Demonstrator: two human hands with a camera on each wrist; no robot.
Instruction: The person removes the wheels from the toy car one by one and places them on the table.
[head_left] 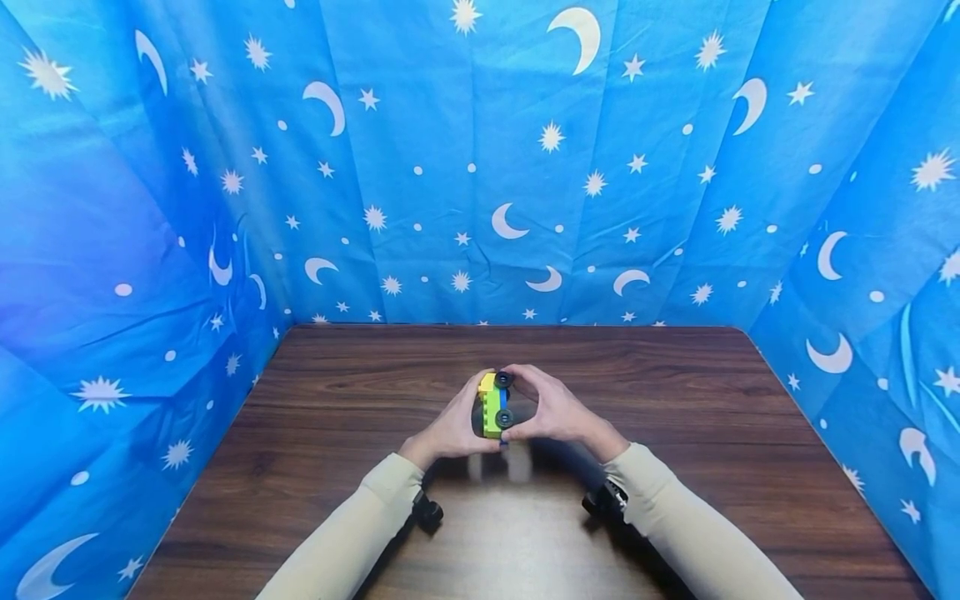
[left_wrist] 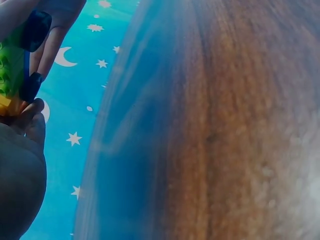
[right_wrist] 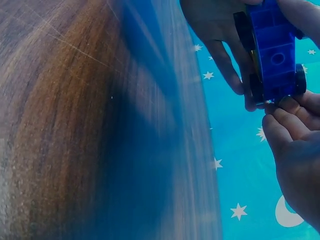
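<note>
Above the middle of the table, both hands hold a small toy car (head_left: 491, 414) built of toy bricks. It has a green body with studs, a yellow brick (head_left: 487, 384) at its far end, and black wheels (head_left: 505, 418) facing right. My left hand (head_left: 455, 422) grips it from the left, thumb at the near end and fingers at the far end. From the wheel side, my right hand (head_left: 557, 408) pinches the same two ends. The right wrist view shows the blue underside (right_wrist: 277, 60) of its wheeled base, fingertips right at its edge.
The dark wooden table (head_left: 337, 392) reflects light near its front. Blue cloth (head_left: 442, 150) with white moons and stars hangs behind it and on both sides. Black wrist cameras (head_left: 428, 510) sit under the light-coloured sleeves (head_left: 352, 525).
</note>
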